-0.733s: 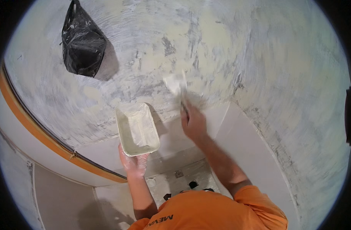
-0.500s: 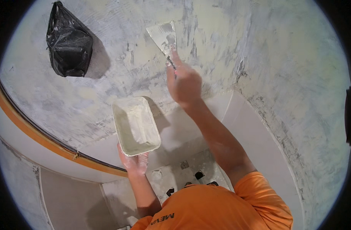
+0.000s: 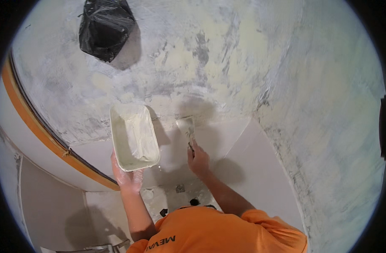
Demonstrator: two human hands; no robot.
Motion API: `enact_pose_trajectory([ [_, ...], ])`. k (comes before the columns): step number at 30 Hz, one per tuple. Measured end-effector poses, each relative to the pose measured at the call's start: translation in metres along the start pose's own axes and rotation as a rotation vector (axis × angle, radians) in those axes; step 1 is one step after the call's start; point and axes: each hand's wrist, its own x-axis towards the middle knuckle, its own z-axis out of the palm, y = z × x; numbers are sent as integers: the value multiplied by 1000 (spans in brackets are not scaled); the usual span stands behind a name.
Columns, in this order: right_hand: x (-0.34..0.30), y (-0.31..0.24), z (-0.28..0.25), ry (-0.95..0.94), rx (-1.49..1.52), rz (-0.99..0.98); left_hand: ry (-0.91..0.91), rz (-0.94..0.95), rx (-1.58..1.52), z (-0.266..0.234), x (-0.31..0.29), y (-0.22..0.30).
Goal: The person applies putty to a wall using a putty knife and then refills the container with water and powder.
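Note:
My left hand [image 3: 127,176] holds a white rectangular tray [image 3: 134,137] of pale plaster from below, tilted toward the wall. My right hand [image 3: 198,159] grips the handle of a putty knife [image 3: 187,128]. Its blade points up and lies against the lower part of the patchy grey-white plastered wall [image 3: 226,59], just right of the tray. My orange shirt fills the lower edge.
A black plastic bag [image 3: 105,26] covers something on the wall at upper left. An orange-edged curved frame [image 3: 37,126] runs down the left side. Smooth pale boards [image 3: 252,168] line the wall's foot. Spattered floor shows below.
My right hand has come down from high on the wall, bringing the putty knife to the lower wall beside the tray. The tray has stayed about where it was.

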Motion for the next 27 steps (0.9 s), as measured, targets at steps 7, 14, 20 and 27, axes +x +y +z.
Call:
enact_pose_trajectory([
  [7, 117, -80, -78, 313, 181, -169, 56, -325, -374, 2, 4, 16],
  [14, 197, -121, -107, 492, 133, -214, 76, -304, -268, -5, -5, 17],
  [20, 87, -39, -16, 136, -9, 26, 107, -291, -336, -9, 0, 14],
  [27, -9, -11, -17, -168, 133, 72, 51, -361, -341, -10, 5, -1],
])
